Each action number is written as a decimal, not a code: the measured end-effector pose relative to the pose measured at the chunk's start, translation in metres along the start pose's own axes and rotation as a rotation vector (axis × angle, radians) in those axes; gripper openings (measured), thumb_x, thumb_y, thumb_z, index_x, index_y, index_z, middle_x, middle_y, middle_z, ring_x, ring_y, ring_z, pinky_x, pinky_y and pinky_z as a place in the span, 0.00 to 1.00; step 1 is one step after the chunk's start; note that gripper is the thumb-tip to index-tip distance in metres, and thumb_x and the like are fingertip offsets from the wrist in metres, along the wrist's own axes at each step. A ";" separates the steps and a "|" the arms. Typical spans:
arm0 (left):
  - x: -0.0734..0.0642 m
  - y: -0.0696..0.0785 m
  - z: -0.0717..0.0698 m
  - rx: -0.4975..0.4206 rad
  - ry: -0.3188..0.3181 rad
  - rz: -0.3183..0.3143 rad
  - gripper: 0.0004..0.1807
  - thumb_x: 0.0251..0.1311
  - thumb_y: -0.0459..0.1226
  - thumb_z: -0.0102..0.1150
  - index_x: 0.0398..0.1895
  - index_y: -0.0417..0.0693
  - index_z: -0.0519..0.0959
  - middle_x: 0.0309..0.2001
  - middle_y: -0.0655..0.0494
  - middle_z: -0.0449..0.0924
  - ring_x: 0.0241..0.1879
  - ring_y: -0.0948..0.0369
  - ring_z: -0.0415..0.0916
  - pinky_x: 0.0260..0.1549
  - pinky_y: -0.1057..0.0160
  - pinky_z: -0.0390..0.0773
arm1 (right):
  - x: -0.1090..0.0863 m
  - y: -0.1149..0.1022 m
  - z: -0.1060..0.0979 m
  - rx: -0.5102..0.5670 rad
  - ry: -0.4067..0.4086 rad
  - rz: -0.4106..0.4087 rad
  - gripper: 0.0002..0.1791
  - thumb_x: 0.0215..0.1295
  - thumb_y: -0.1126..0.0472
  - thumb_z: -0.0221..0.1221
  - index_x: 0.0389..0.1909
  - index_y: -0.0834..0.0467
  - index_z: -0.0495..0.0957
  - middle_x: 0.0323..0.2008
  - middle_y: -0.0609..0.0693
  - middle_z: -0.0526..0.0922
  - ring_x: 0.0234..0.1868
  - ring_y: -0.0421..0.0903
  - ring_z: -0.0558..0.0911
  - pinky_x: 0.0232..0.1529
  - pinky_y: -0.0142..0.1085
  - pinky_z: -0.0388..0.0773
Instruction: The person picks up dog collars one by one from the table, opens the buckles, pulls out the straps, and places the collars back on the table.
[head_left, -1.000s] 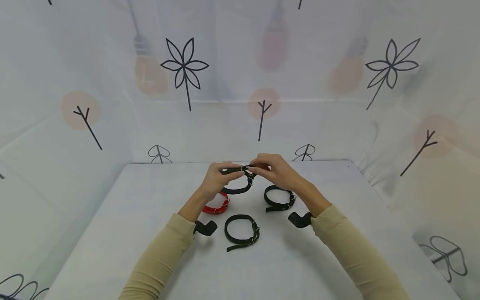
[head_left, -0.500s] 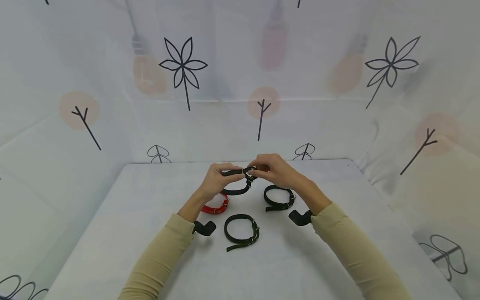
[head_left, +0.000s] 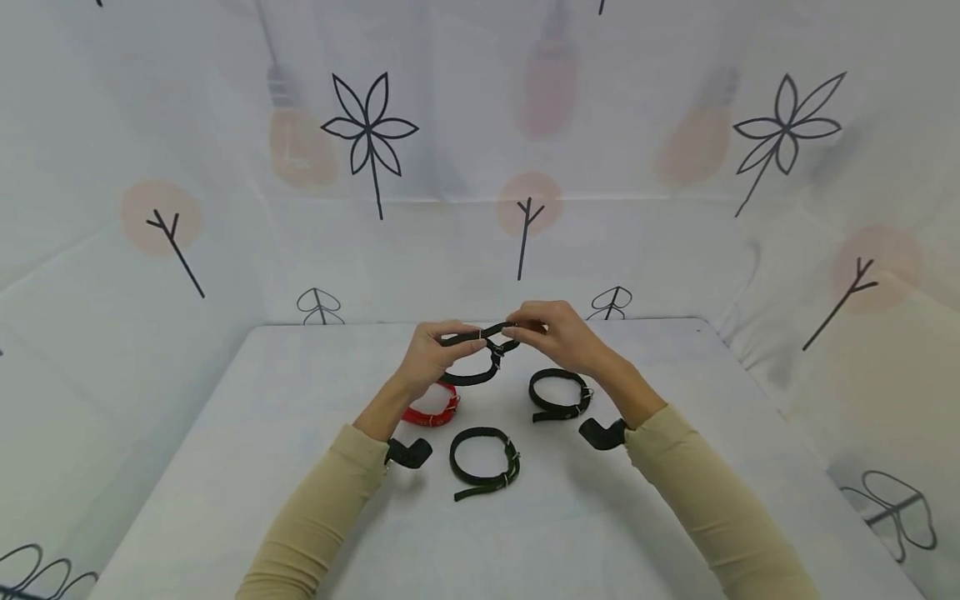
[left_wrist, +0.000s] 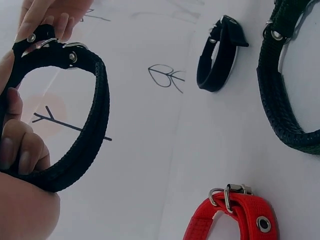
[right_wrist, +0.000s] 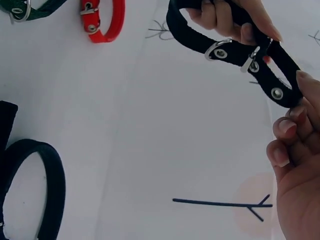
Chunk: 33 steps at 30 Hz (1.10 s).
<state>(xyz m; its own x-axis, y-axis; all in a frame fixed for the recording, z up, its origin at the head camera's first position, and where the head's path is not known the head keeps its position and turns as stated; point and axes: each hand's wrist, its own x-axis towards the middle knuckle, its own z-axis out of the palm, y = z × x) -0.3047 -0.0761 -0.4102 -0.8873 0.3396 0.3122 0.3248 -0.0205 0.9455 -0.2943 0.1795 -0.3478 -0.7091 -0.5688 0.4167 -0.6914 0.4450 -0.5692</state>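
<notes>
Above the back part of the table, both hands hold a black dog collar (head_left: 468, 380) by its strap. My left hand (head_left: 435, 354) grips the strap between thumb and fingers, with the collar's loop hanging below it. With thumb and fingertips, my right hand (head_left: 555, 335) pinches the bent strap end on the other side of the buckle. In the right wrist view the held collar (right_wrist: 192, 37) shows metal eyelets, a D-ring and a buckle, and its strap doubles back in a narrow open bend. A red collar (head_left: 431, 418) lies below my left hand, partly covered by it in the head view.
A dark green collar (head_left: 480, 482) lies coiled at the middle of the white table (head_left: 360, 533). Another black collar (head_left: 552, 412) rests under my right forearm. A patterned white cloth (head_left: 465, 250) stands behind and around the table.
My right hand has moved slightly up and to the right, pulling the strap so a wider bend opens beside the buckle. My left hand stays nearly in place; the collars on the table have not moved.
</notes>
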 end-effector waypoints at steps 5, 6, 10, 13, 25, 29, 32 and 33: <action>-0.001 -0.001 -0.005 -0.032 0.062 -0.017 0.18 0.65 0.37 0.70 0.54 0.36 0.84 0.45 0.57 0.82 0.31 0.61 0.66 0.27 0.65 0.66 | -0.002 0.001 -0.003 0.040 0.084 0.046 0.09 0.75 0.59 0.60 0.46 0.60 0.85 0.32 0.47 0.84 0.32 0.50 0.80 0.35 0.40 0.74; -0.001 -0.001 -0.006 -0.044 0.067 -0.015 0.18 0.65 0.37 0.69 0.54 0.35 0.84 0.45 0.56 0.81 0.30 0.61 0.64 0.27 0.65 0.66 | -0.002 0.002 -0.002 0.058 0.098 0.054 0.09 0.76 0.59 0.60 0.46 0.59 0.85 0.32 0.48 0.84 0.32 0.51 0.80 0.35 0.40 0.74; -0.001 -0.002 -0.007 -0.063 0.064 -0.007 0.16 0.66 0.36 0.68 0.54 0.37 0.83 0.48 0.56 0.81 0.36 0.64 0.72 0.35 0.65 0.74 | -0.003 0.005 0.000 0.198 0.135 0.104 0.09 0.76 0.59 0.59 0.46 0.59 0.84 0.31 0.55 0.84 0.31 0.53 0.79 0.36 0.39 0.72; -0.001 -0.003 -0.008 -0.063 0.064 0.015 0.13 0.68 0.37 0.66 0.52 0.40 0.83 0.47 0.53 0.82 0.36 0.63 0.74 0.36 0.65 0.75 | -0.003 0.006 0.002 0.336 0.171 0.153 0.10 0.76 0.57 0.60 0.48 0.60 0.83 0.32 0.58 0.85 0.32 0.54 0.79 0.41 0.41 0.73; -0.002 -0.001 -0.011 0.049 -0.028 0.049 0.09 0.70 0.31 0.62 0.50 0.40 0.81 0.41 0.48 0.86 0.35 0.55 0.82 0.42 0.59 0.82 | -0.004 0.010 0.007 0.661 0.208 0.177 0.13 0.74 0.58 0.62 0.51 0.63 0.77 0.45 0.63 0.86 0.47 0.56 0.86 0.56 0.47 0.80; -0.002 0.002 -0.011 0.109 -0.063 0.011 0.08 0.71 0.32 0.60 0.50 0.41 0.81 0.44 0.46 0.86 0.39 0.54 0.84 0.48 0.54 0.83 | -0.004 0.013 0.009 0.641 0.188 0.174 0.12 0.75 0.58 0.61 0.51 0.61 0.76 0.45 0.64 0.87 0.48 0.56 0.85 0.58 0.48 0.79; 0.000 0.004 -0.009 0.139 -0.105 0.001 0.11 0.73 0.30 0.54 0.54 0.40 0.79 0.48 0.42 0.85 0.38 0.53 0.84 0.48 0.55 0.83 | -0.004 0.012 0.010 0.642 0.172 0.169 0.12 0.75 0.59 0.60 0.52 0.61 0.75 0.45 0.64 0.87 0.48 0.57 0.85 0.58 0.47 0.80; 0.001 0.005 -0.008 0.150 -0.122 0.005 0.13 0.74 0.29 0.51 0.56 0.39 0.79 0.48 0.41 0.84 0.38 0.53 0.83 0.47 0.55 0.83 | -0.004 0.012 0.010 0.641 0.165 0.169 0.12 0.75 0.59 0.60 0.52 0.62 0.75 0.45 0.64 0.86 0.48 0.57 0.85 0.57 0.47 0.80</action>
<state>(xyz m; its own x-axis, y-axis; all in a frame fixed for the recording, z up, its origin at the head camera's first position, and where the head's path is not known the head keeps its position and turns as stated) -0.3065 -0.0835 -0.4040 -0.8421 0.4514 0.2952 0.3829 0.1148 0.9166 -0.2988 0.1800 -0.3632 -0.8473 -0.3915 0.3588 -0.3868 -0.0081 -0.9221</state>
